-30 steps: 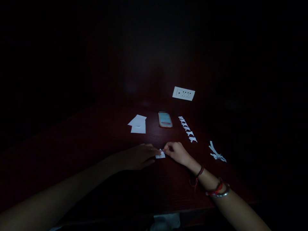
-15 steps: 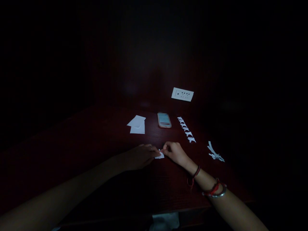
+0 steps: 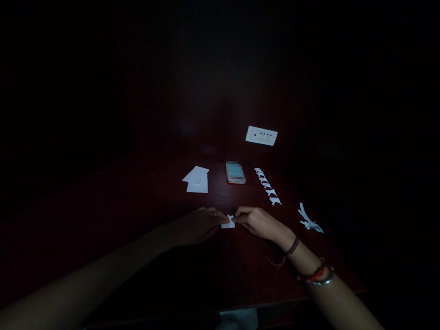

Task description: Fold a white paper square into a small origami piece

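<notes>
A small folded piece of white paper [image 3: 228, 222] lies on the dark red table [image 3: 144, 201] between my two hands. My left hand [image 3: 199, 224] presses on its left edge with the fingertips together. From the right, my right hand [image 3: 256, 222] pinches the paper's right edge, fingers closed. Bracelets and red cords circle my right wrist.
A row of small folded white paper shapes [image 3: 268, 185] lies behind my right hand. Paper scraps [image 3: 309, 219] lie at the right. Flat white sheets [image 3: 196, 178] and a phone [image 3: 235, 173] lie further back. A white socket plate [image 3: 261, 135] is on the wall behind. The room is very dark.
My right hand has lowered and flattened toward the paper, its fingers now meeting the left fingertips on it. The left hand has barely moved.
</notes>
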### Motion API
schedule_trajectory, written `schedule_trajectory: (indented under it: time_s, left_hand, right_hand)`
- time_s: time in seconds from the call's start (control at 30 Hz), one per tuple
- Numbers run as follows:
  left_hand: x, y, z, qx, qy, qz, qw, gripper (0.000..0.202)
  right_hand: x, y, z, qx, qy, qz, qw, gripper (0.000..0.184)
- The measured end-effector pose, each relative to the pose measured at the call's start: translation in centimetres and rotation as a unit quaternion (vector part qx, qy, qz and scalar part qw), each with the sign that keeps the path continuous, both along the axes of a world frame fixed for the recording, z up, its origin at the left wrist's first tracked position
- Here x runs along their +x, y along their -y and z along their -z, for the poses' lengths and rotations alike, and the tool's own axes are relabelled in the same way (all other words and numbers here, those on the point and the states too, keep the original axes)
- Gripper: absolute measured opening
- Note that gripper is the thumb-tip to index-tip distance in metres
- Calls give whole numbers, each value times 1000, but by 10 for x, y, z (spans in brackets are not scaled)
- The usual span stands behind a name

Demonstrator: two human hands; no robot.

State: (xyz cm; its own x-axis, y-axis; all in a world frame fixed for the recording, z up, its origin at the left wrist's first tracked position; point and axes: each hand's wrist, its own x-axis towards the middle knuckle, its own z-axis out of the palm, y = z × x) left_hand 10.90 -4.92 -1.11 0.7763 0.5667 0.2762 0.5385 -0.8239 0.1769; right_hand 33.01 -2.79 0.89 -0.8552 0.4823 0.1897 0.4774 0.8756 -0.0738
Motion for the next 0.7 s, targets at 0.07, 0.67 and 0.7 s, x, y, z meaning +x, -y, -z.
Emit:
schedule_trajectory:
  time_s: [0.07,0.67,0.7]
  left_hand:
    - [1,0,0,1,4,-3,1000,33]
    - [2,0,-2,16,-21,9,1000,50]
    - [2,0,-2,17,-18,12,1000,50]
  right_hand:
    - [1,2,-2,-1,14,-9,1000,31]
    - [-1,-3,-1,-45,-81,42,995,26]
    - [-2,-4,1,-54,-103,51,992,24]
